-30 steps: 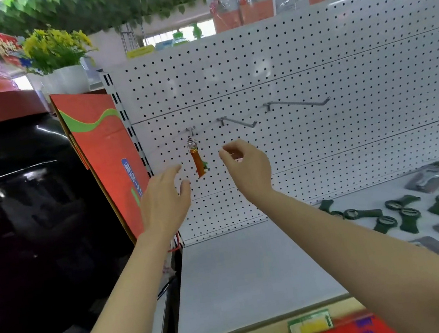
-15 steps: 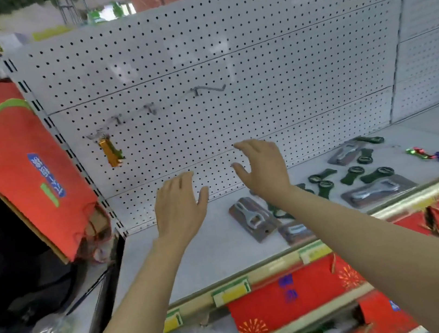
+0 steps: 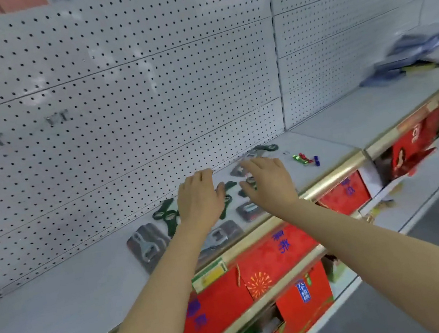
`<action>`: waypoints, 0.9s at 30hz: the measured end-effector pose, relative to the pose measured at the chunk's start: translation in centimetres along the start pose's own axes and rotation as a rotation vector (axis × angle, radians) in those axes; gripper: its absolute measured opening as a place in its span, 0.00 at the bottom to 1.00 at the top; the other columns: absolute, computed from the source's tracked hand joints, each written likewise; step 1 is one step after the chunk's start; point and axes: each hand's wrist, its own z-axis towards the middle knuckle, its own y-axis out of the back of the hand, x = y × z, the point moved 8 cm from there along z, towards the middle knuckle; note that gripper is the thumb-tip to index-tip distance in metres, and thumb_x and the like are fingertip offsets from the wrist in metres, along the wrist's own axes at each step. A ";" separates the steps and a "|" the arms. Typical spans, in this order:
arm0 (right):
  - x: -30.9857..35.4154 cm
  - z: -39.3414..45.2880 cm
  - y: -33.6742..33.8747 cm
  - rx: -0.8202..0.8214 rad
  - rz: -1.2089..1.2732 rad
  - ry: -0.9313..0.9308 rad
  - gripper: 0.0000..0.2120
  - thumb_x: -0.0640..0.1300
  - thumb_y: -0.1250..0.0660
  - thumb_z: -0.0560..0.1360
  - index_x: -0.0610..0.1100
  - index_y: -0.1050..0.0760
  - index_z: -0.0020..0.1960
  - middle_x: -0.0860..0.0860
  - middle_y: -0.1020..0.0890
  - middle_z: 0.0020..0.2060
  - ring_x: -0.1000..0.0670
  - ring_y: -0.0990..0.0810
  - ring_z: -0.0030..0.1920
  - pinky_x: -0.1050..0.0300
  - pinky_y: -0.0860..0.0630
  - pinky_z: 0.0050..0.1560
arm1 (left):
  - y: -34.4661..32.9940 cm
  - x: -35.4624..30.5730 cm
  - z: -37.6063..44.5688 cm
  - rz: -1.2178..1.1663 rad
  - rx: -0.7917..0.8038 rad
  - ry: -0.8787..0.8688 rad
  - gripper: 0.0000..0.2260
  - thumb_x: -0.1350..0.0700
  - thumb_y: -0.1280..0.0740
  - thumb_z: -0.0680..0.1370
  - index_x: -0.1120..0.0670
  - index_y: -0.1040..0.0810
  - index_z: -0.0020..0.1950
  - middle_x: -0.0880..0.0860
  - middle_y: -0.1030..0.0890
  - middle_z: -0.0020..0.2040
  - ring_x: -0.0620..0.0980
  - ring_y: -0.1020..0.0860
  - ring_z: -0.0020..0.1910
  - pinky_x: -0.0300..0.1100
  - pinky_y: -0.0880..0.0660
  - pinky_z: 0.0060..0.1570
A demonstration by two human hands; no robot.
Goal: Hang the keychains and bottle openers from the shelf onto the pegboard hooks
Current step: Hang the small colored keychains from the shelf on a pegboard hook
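Observation:
Several dark green bottle openers [image 3: 164, 214] and packaged metal openers [image 3: 147, 244] lie scattered on the white shelf [image 3: 61, 298] below the pegboard [image 3: 116, 96]. My left hand [image 3: 199, 198] hovers over the green openers with fingers spread, holding nothing. My right hand [image 3: 267, 180] hangs over another green opener [image 3: 249, 182], fingers extended and loosely bent, and holds nothing. A small cluster of coloured keychains [image 3: 307, 159] lies further right on the shelf. Bare metal hooks [image 3: 57, 118] stick out of the pegboard at the left.
A gold rail with price tags [image 3: 209, 275] edges the shelf front. Red gift boxes [image 3: 277, 257] fill the lower shelf. A blurred pile of bluish packets [image 3: 423, 53] sits on the far right shelf section. The image is motion-blurred.
The view has swung right and down; the hung orange keychain has left the frame. Both hands have dropped from the pegboard toward the openers on the shelf.

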 end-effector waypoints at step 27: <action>-38.7 2.3 -6.4 0.198 -0.191 -0.420 0.16 0.40 0.28 0.73 0.42 0.20 0.60 0.44 0.16 0.54 0.39 0.20 0.56 0.44 0.30 0.61 | -30.4 -22.0 18.5 -0.159 0.460 -0.427 0.15 0.53 0.34 0.81 0.54 0.22 0.67 0.52 0.22 0.62 0.54 0.24 0.61 0.50 0.24 0.57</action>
